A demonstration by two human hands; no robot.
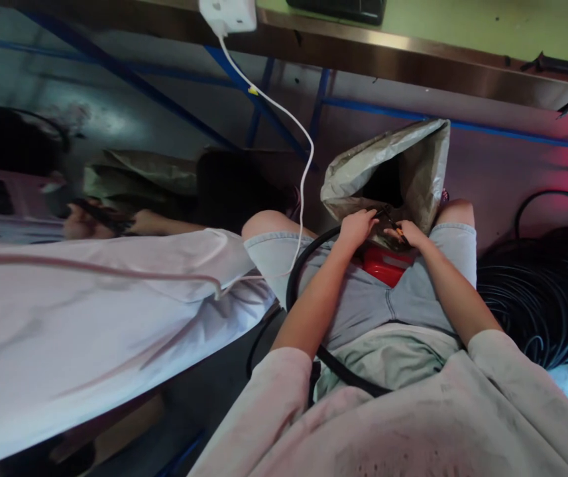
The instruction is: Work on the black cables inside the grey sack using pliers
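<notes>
A thick black cable (303,268) curves past my left forearm and runs up to my left hand (358,228), whose fingers are closed round its end. My right hand (409,233) is closed on a small tool with orange on its handles (401,232), close to the cable end. Both hands are near each other, over the near edge of an open woven sack (425,172) between my knees. Below the hands a red object (386,265) rests between my thighs. The tool's tip and the cable end are too small to make out clearly.
A bench with a metal edge (403,50) crosses the top, with a white power socket (228,13) whose white cord hangs down beside my left knee. Coiled black cable (547,291) lies at the right. To the left are a white cloth (89,324) and another person's hand (85,222).
</notes>
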